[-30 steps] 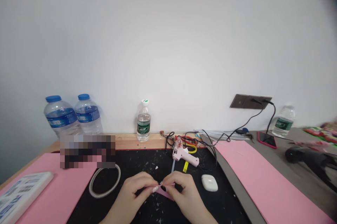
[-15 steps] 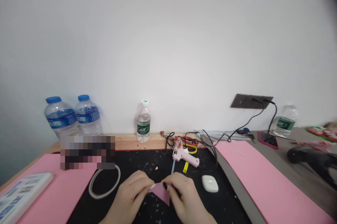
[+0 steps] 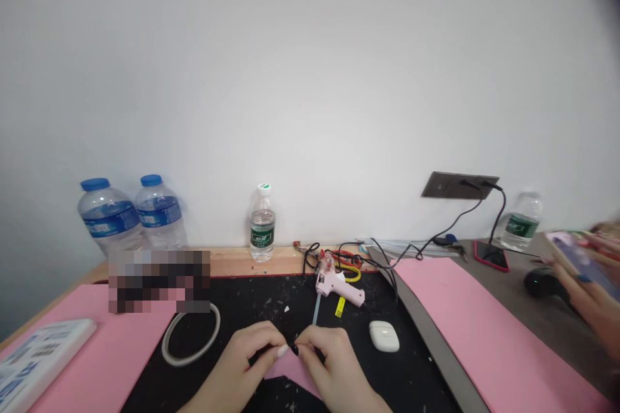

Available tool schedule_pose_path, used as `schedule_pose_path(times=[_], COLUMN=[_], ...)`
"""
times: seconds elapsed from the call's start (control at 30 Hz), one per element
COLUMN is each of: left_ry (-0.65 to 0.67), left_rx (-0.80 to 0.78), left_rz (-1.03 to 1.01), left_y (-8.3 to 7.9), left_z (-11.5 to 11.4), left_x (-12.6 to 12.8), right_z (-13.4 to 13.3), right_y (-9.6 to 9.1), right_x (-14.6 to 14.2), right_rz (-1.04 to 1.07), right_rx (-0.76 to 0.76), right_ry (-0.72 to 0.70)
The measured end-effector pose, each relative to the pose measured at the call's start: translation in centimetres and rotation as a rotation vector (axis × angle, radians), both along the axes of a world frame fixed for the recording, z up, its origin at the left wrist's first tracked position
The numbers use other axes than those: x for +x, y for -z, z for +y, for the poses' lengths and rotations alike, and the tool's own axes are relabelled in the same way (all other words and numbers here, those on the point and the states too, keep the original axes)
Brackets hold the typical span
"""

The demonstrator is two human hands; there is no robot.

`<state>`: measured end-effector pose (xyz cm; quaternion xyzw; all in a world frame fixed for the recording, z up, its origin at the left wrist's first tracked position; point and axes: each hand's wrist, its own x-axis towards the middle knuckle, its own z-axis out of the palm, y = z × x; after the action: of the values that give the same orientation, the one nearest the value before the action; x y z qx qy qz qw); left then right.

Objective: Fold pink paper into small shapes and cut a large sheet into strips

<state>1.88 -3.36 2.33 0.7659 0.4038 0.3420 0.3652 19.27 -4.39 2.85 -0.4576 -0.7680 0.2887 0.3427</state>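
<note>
Between my two hands is a small piece of pink paper, pinched at its upper edge. My left hand is closed on it, thumb and fingertips meeting close to the other hand. My right hand grips the same piece from the right, its thumb against the edge. The paper spreads out below the fingertips, partly hidden by both hands. Just beyond the right hand lies a pink hot glue gun with a glue stick poking out toward me.
A tape ring lies left of my hands, a white earbud case right, on the black mat. Pink sheets flank it. Water bottles stand along the wall. At far right, another person's hand holds a phone-like object.
My hands have drawn together, and the paper now spreads wider below them. Another person's hand with a flat object has come into view at the far right.
</note>
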Motion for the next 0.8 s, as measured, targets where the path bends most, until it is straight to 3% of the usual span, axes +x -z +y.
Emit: schedule_pose_path(times=[0.1,0.2,0.27,0.33,0.53,0.63,0.8], left_ry=[-0.038,-0.158,-0.263,-0.289,0.157,0.157,0.034], left_rx=[0.002,0.028,0.066,0.110,0.196,0.129,-0.018], left_rz=[0.027,0.051,0.058,0.069,0.206,0.206,0.114], left_y=[0.1,0.3,0.4,0.4,0.0,0.0,0.3], left_z=[0.7,1.6,1.8,1.6,0.4,0.2,0.3], left_x=[-0.5,-1.4,-1.9,-2.0,-1.0,-0.5,0.0], right_z=[0.4,1.1,1.6,1.7,1.5,1.6,1.5], right_y=[0.2,0.2,0.2,0.2,0.9,1.2,0.8], right_x=[0.6,1.3,1.6,1.6,0.7,0.5,0.7], right_rz=[0.024,0.093,0.183,0.269,0.314,0.345,0.414], right_rx=[0.004,-0.034,-0.115,-0.231,-0.416,-0.439,-0.423], right_ry=[0.069,0.219,0.286,0.268,0.186,0.158,0.086])
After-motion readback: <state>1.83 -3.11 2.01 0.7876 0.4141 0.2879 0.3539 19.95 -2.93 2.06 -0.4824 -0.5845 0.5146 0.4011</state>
